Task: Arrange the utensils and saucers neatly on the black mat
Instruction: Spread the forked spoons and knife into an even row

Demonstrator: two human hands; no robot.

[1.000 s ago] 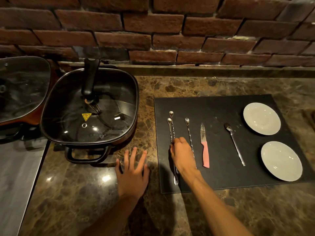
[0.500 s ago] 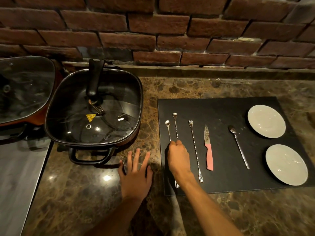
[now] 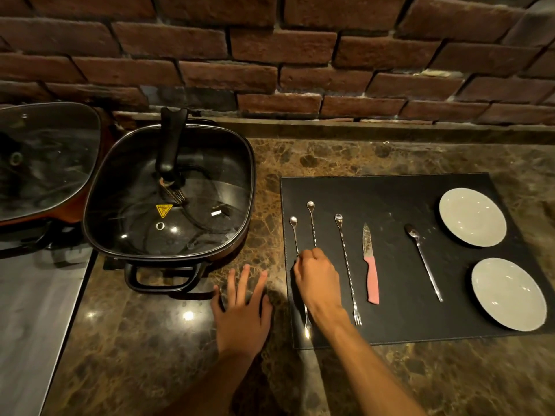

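A black mat [image 3: 390,193] lies on the marble counter. From its left edge it carries two twisted bar spoons [image 3: 294,232] [image 3: 312,220], a third twisted spoon with a fork end [image 3: 348,268], a pink-handled knife [image 3: 371,265], a teaspoon [image 3: 423,259] and two white saucers [image 3: 473,216] [image 3: 509,294]. My right hand [image 3: 318,280] rests over the two leftmost spoons, fingers curled on their stems. My left hand [image 3: 243,313] lies flat and spread on the counter, left of the mat.
A square black electric pan with a glass lid [image 3: 171,193] stands left of the mat, another glass-lidded pan [image 3: 45,157] beyond it. A brick wall [image 3: 300,55] backs the counter. A steel surface [image 3: 33,325] lies at the lower left.
My right hand has spread the two leftmost spoons apart, so the left one now lies lower and nearer the mat's edge. My left hand has stayed put.
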